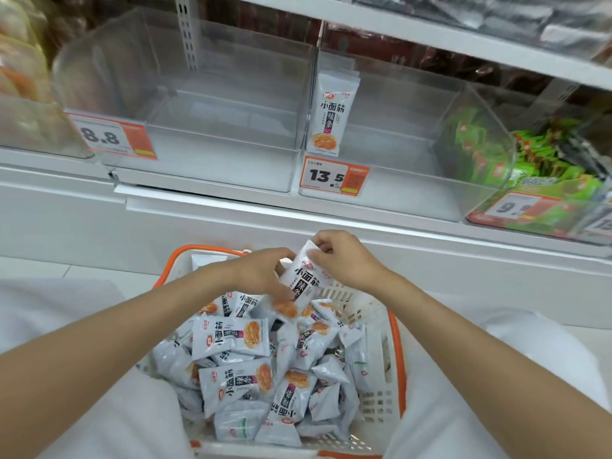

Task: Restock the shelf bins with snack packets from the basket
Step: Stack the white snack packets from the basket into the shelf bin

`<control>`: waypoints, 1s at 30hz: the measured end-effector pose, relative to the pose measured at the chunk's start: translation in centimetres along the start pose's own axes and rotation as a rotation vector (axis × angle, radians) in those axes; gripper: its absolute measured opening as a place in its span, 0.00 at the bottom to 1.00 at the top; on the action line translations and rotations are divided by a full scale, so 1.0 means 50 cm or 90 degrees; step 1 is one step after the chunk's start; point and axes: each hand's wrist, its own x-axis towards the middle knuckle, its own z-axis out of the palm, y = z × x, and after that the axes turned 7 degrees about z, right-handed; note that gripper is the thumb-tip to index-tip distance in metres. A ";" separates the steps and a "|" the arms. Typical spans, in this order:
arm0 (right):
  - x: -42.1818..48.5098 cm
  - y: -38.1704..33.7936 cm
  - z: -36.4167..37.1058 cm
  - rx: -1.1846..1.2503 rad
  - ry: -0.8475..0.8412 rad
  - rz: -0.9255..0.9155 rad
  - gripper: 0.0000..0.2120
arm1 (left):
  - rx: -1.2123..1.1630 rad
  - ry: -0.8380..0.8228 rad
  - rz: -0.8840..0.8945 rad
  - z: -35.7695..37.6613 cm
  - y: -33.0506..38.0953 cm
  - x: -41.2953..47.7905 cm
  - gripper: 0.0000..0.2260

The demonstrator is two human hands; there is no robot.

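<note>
Snack packet [303,278]: above the basket [397,342], at its far rim.
Left hand [261,273]: fingers grip its side.
Right hand [344,260]: fingers pinch its top edge.
Far bin [414,182]: mostly open room.

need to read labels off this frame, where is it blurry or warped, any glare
Head view: the held packet and the 13.5 price tag read sharp; green packets at the right edge and the top left corner are smeared; the shelf edge bows slightly from the wide lens; soft haze on the clear bins, even light.

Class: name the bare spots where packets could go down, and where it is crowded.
Free: the left bin behind the 8.8 tag; the floor of the 13.5 bin, right of its lone packet. Crowded: the basket, heaped with packets.
</note>
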 end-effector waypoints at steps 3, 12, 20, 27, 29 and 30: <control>0.004 -0.002 -0.009 0.092 0.006 0.021 0.06 | -0.057 -0.014 0.002 -0.003 0.000 -0.002 0.13; -0.006 0.028 -0.035 0.047 -0.059 0.003 0.11 | -0.159 -0.005 -0.005 -0.011 -0.017 0.005 0.15; -0.015 0.039 -0.082 0.143 -0.131 0.047 0.13 | -0.033 0.002 0.024 0.002 -0.012 0.020 0.14; -0.010 0.036 -0.100 0.297 -0.069 0.085 0.11 | -0.148 0.061 0.024 -0.013 0.007 0.013 0.14; -0.010 0.034 -0.093 0.334 -0.066 0.096 0.15 | -0.186 0.091 0.024 -0.019 0.013 0.010 0.12; -0.010 0.034 -0.086 0.336 -0.078 0.096 0.15 | -0.203 0.097 0.026 -0.021 0.016 0.010 0.13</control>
